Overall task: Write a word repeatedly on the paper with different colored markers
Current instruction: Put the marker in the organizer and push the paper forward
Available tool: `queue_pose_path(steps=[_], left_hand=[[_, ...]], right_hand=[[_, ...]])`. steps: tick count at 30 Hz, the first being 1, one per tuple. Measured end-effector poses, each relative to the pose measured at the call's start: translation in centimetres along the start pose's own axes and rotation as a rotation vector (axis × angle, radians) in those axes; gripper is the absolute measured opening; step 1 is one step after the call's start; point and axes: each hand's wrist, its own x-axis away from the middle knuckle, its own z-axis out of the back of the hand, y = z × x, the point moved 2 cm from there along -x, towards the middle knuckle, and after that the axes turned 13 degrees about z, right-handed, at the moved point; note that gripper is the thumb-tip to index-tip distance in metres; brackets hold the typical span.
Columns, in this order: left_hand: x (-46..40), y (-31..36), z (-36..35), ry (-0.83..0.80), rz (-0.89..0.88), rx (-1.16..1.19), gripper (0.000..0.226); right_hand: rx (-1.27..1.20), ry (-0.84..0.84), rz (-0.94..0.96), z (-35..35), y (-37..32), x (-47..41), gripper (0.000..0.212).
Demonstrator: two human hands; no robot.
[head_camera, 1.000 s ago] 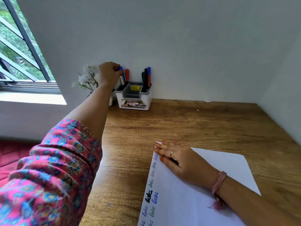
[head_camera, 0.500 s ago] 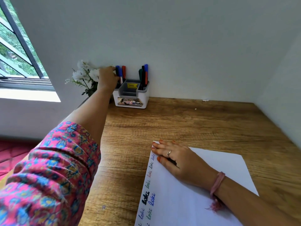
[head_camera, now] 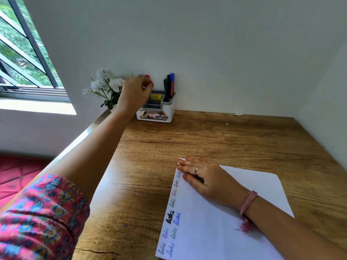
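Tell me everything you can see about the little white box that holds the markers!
The small white plastic marker holder stands upright on the brown wooden desk, close to the white wall. It has grey inner compartments, a yellow sticker inside and a printed label on its front. Green, black, red and blue markers stand in its right compartment. The left hand reaches over its left side, fingers curled around a red-capped marker.

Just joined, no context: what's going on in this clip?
A person is writing "loki" over and over on a paper in different marker colours; two columns run down its left edge. The right hand lies flat on the paper's top corner. The left hand is up at the holder by the wall, fingers curled around a red marker there. Other markers stand in the holder's right slot.
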Motion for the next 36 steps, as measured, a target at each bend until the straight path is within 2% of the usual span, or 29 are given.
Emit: queue_pose_path(steps=[8, 10, 13, 15, 19, 21, 24, 26, 29, 36], left_hand=[[8.7, 1.4, 3.0, -0.100, -0.109, 0.006, 0.017], [10.6, 1.4, 3.5, -0.197, -0.111, -0.031, 0.016], [13.6, 1.4, 4.4, -0.461, -0.113, -0.074, 0.016], [15.9, 1.9, 4.9, -0.632, -0.121, -0.124, 0.030], [20.8, 3.0, 5.3, -0.967, 0.097, -0.139, 0.091], [22.6, 2.9, 4.9, -1.046, 0.114, -0.217, 0.113], [23.7, 2.0, 4.3, -0.983, 0.052, -0.238, 0.117], [23.5, 1.6, 4.4, -0.896, 0.138, -0.114, 0.111], [23.2, 1.1, 4.4, -0.733, 0.241, 0.012, 0.089], [22.6, 1.0, 4.1, -0.612, 0.267, -0.022, 0.075]], right_hand=[[0.044, 0.004, -0.018, 0.2, 0.0, -0.1, 0.040], [0.044, 0.018, -0.031, 0.4, 0.1, -0.1, 0.039], [0.075, 0.032, -0.062, 0.8, 0.1, 0.0, 0.039], [0.084, 0.054, -0.093, 0.9, 0.4, 0.1, 0.038], [0.077, 0.087, -0.168, 1.1, 0.8, 0.3, 0.037], [0.113, 0.104, -0.200, 1.1, 0.8, 0.3, 0.038], [0.151, 0.135, -0.271, 1.2, 0.4, 0.3, 0.038], [0.164, 0.154, -0.324, 1.3, 0.3, 0.2, 0.038], [0.177, 0.149, -0.413, 1.8, 0.1, 0.5, 0.040], [0.229, -0.001, -0.434, 1.9, -1.7, 4.1, 0.068]])
